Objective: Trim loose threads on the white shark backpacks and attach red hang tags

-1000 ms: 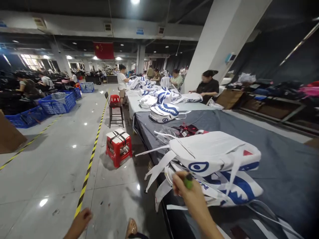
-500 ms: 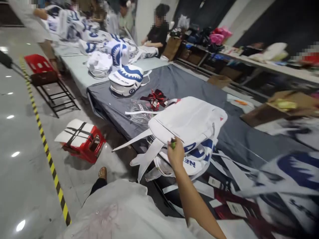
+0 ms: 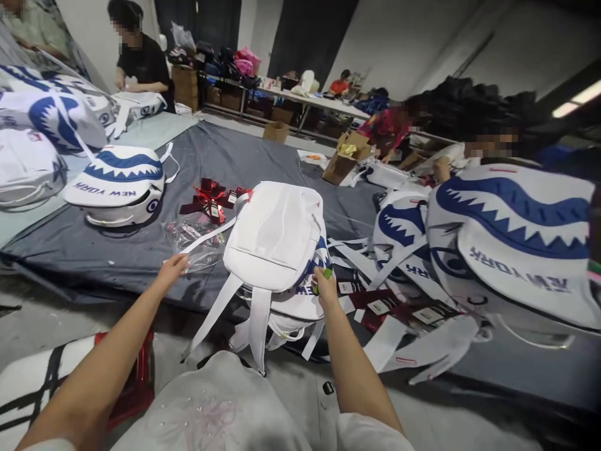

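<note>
A white backpack (image 3: 275,232) lies back panel up on top of another white-and-blue backpack, with loose straps hanging over the table's near edge. Out to its left, my left hand (image 3: 173,270) pinches the end of a thin white strap (image 3: 211,233) that runs taut from the bag's top. My right hand (image 3: 327,287) is closed around a small green tool (image 3: 323,280), its kind partly hidden by the fingers, beside the bag's right edge. Red tags (image 3: 211,199) and a clear plastic bag (image 3: 188,235) lie just past the left hand.
More white-and-blue backpacks stand at left (image 3: 119,181) and right (image 3: 516,232) on the dark-covered table (image 3: 263,156). Dark red tags (image 3: 389,307) lie near the right arm. A red stool (image 3: 141,376) is on the floor at lower left. Several people work beyond.
My view has swung to the right. The left hand has come into sight, holding the thin strap. My right hand has shifted from the bag's near edge to its right side.
</note>
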The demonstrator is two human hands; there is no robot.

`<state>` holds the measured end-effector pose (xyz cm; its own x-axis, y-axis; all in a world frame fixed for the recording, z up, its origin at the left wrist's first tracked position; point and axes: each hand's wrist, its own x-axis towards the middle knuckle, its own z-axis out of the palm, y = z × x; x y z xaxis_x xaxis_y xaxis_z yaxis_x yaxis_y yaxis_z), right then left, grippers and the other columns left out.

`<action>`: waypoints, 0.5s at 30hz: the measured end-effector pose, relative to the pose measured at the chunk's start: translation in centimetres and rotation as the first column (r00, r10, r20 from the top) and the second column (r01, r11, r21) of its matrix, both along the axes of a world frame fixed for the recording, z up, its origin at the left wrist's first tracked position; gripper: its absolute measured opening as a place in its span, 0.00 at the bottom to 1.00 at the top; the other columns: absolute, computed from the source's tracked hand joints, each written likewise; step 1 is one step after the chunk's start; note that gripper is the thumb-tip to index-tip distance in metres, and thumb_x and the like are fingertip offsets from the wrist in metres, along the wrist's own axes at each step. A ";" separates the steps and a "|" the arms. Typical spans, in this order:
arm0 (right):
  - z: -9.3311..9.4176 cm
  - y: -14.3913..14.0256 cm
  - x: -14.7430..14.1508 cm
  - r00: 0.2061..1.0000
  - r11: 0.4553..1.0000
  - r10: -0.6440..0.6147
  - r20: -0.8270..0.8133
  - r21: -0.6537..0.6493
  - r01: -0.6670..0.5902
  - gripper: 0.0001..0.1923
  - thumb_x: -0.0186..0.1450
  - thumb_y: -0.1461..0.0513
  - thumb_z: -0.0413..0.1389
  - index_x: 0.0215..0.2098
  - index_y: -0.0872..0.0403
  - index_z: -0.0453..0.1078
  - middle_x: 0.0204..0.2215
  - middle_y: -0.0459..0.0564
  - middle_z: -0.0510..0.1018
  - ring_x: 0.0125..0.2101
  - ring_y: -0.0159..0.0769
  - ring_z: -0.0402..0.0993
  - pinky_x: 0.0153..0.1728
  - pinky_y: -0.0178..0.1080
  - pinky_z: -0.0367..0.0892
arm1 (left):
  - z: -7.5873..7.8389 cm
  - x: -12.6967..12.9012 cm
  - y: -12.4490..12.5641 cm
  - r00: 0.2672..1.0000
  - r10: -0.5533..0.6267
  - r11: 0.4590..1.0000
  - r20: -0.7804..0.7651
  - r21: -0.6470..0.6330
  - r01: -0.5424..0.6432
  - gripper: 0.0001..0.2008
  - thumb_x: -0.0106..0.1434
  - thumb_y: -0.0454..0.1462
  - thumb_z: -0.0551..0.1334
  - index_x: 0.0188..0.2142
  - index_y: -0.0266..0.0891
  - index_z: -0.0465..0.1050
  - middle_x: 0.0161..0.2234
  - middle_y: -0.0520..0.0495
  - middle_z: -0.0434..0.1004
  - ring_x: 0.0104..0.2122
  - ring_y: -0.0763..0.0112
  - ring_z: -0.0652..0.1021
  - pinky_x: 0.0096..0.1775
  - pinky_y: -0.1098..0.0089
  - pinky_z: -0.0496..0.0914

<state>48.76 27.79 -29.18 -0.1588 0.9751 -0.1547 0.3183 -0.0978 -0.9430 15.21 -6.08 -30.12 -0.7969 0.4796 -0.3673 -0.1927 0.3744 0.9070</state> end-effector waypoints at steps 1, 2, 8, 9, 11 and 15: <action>-0.4 0.4 0.1 1.000 1.000 -0.019 -0.017 -0.022 0.019 0.17 0.67 0.52 0.60 0.45 0.57 0.71 0.37 0.48 0.78 0.32 0.32 0.75 0.33 0.37 0.74 | -0.2 0.0 3.1 0.999 -0.037 0.999 0.027 0.014 0.037 0.18 0.68 0.46 0.62 0.51 0.36 0.71 0.49 0.43 0.76 0.46 0.65 0.78 0.48 0.60 0.75; -0.8 0.7 0.2 0.999 0.999 -0.035 -0.035 -0.037 0.034 0.19 0.65 0.51 0.62 0.45 0.56 0.72 0.37 0.49 0.79 0.33 0.33 0.76 0.33 0.38 0.74 | -0.6 0.0 5.7 0.997 -0.063 0.998 0.051 0.022 0.062 0.18 0.68 0.45 0.61 0.51 0.36 0.71 0.49 0.42 0.75 0.46 0.64 0.78 0.48 0.58 0.75; -2.1 0.3 0.9 0.995 0.995 -0.060 -0.085 -0.082 0.053 0.34 0.51 0.43 0.65 0.50 0.52 0.73 0.46 0.53 0.80 0.45 0.45 0.78 0.46 0.47 0.75 | -3.7 -0.7 15.5 0.979 -0.094 0.995 0.182 0.038 0.089 0.19 0.69 0.44 0.62 0.54 0.37 0.69 0.53 0.41 0.73 0.49 0.62 0.76 0.50 0.55 0.75; -2.1 0.2 0.9 0.995 0.995 -0.057 -0.083 -0.087 0.050 0.36 0.50 0.42 0.65 0.50 0.52 0.73 0.47 0.54 0.80 0.47 0.46 0.77 0.48 0.48 0.74 | -4.3 -1.0 16.5 0.973 -0.101 0.995 0.208 0.048 0.093 0.19 0.69 0.45 0.62 0.54 0.37 0.69 0.53 0.41 0.73 0.49 0.62 0.76 0.49 0.55 0.75; -1.9 0.0 0.6 0.995 0.994 -0.056 -0.077 -0.093 0.048 0.39 0.49 0.40 0.64 0.52 0.53 0.73 0.48 0.55 0.79 0.50 0.48 0.76 0.50 0.50 0.73 | -5.1 -1.6 18.3 0.957 -0.128 0.990 0.259 0.085 0.110 0.19 0.69 0.45 0.61 0.54 0.36 0.70 0.52 0.42 0.73 0.48 0.63 0.77 0.49 0.56 0.75; -1.0 -0.6 -0.8 0.995 0.994 -0.083 -0.055 -0.081 0.079 0.42 0.49 0.40 0.64 0.55 0.54 0.71 0.53 0.58 0.77 0.55 0.51 0.73 0.55 0.52 0.70 | -6.4 -2.2 20.5 0.915 -0.226 0.962 0.334 0.224 0.156 0.18 0.69 0.45 0.61 0.53 0.36 0.71 0.51 0.42 0.74 0.48 0.62 0.77 0.50 0.56 0.75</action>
<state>47.93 27.18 -30.22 -0.0908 0.9702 -0.2245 0.2516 -0.1957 -0.9478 13.06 14.46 -36.54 -0.5178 0.6977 -0.4951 -0.4557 0.2649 0.8498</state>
